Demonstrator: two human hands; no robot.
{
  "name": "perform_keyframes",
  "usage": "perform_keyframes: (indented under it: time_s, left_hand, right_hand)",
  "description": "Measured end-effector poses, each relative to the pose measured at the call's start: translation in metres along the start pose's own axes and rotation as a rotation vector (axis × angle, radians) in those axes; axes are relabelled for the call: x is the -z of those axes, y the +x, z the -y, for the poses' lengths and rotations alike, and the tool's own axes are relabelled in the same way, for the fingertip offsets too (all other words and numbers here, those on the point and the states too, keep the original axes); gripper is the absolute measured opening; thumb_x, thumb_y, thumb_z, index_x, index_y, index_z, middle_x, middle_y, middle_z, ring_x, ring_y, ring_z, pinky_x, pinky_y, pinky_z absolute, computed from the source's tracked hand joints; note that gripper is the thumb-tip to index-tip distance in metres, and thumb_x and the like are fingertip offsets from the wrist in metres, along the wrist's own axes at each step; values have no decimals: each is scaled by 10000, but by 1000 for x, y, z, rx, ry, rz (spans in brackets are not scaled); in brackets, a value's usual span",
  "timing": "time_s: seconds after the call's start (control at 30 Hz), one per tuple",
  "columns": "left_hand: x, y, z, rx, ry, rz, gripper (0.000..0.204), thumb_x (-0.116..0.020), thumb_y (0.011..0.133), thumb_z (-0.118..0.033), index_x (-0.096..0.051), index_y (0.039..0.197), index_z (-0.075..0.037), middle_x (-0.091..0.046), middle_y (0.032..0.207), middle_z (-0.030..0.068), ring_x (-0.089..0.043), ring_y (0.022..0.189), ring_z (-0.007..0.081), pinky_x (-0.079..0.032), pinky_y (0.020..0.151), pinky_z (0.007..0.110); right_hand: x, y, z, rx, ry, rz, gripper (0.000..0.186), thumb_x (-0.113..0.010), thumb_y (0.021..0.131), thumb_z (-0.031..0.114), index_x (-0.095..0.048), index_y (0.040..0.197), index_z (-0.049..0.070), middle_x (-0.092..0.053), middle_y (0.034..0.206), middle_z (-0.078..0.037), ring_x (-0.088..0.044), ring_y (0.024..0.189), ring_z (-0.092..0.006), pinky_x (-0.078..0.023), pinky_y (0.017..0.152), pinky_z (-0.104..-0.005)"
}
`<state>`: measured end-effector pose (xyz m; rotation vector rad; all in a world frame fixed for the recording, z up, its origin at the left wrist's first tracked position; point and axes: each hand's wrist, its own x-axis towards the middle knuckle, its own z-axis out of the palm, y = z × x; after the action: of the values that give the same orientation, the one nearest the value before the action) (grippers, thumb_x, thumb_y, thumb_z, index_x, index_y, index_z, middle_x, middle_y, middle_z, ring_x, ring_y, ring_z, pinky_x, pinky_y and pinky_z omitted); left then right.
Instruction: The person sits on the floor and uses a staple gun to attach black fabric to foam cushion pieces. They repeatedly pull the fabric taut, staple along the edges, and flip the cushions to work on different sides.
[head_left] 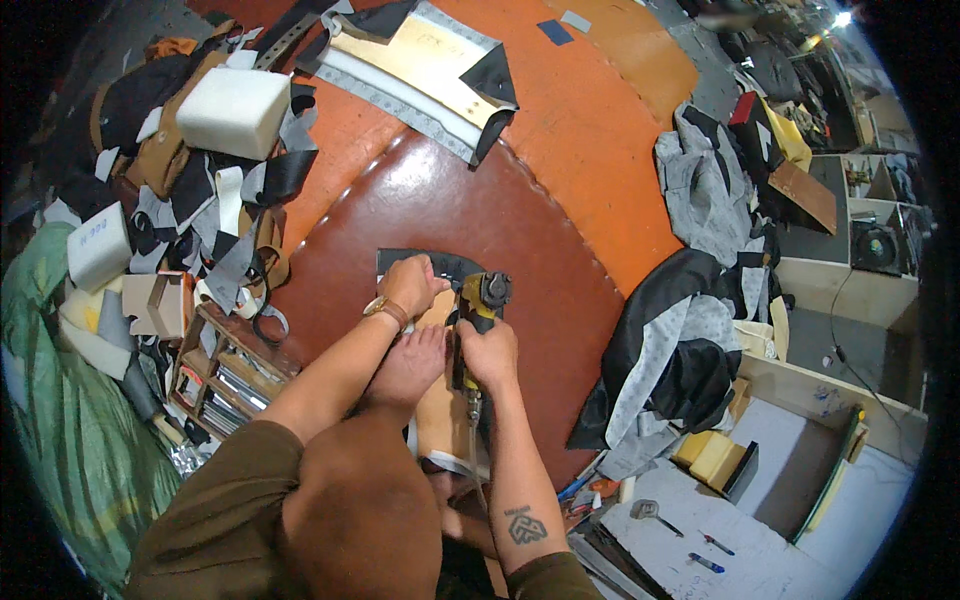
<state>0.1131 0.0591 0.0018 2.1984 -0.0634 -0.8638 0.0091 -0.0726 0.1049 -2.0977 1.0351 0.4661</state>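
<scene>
Between my feet lies a tan board (437, 420) with black covering material (437, 261) at its far end. My left hand (412, 286) is closed in a pinch at the edge of the black material, just left of the tool's head. In my right hand (489, 354) I grip a yellow and black air staple gun (488, 291) by its handle, with a hose (476, 440) running from its lower end towards me. Its nose sits close to my left fingertips and the board's right edge; contact there is hidden. My bare foot (412, 355) presses on the board.
Brown padded sheeting (400, 200) covers the floor. A part-covered panel (420, 60) lies at the far side. Fabric scraps and a white foam block (233, 112) are heaped on the left. Black and grey fabric (665, 350), open drawers (790, 450) and a pen (706, 563) are on the right.
</scene>
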Motion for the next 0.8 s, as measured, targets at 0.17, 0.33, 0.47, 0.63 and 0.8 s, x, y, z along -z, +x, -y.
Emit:
perform_keyframes:
  time_s: [0.17,0.33,0.47,0.63,0.8]
  left_hand:
    - [8,-3,2,13,-20,19,347,-830,857,-375,-626,799,-100,-714,653,80,-732,669,263,-550,702,443]
    - [10,-8,-8,23,-89,37,367,-827,890,-272,-558,728,-82,-695,609,76,-685,511,167,-542,524,363]
    - [2,-3,-1,-46,-100,7,363,-840,883,-266,-559,736,-89,-684,595,93,-673,488,157,-527,483,348]
    - [11,-11,-16,-166,322,-136,285,-804,872,-299,-629,823,-79,-744,787,108,-738,787,312,-555,734,462]
    - [21,-5,-34,-685,456,-189,372,-774,894,-317,-723,1182,-87,-690,1129,141,-611,1136,365,-486,962,494]
  right_hand:
    - [36,-10,-39,-39,194,10,427,-758,879,349,-748,1126,2,-777,1017,-231,-752,999,-391,-561,882,-465]
    - [98,-18,-101,-91,-321,-260,479,-782,875,369,-715,1231,54,-760,1064,-248,-722,1050,-434,-548,938,-509]
    - [94,-35,-188,7,-416,-540,579,-802,857,406,-683,1314,71,-731,1149,-243,-701,1083,-414,-543,953,-496]
    - [53,-112,-195,-176,-140,-38,662,-802,854,428,-640,1382,63,-688,1254,-251,-669,1157,-418,-524,993,-487]
    - [-22,-145,-279,-204,-146,131,502,-755,876,373,-714,1277,74,-710,1206,-279,-677,1163,-435,-533,977,-510]
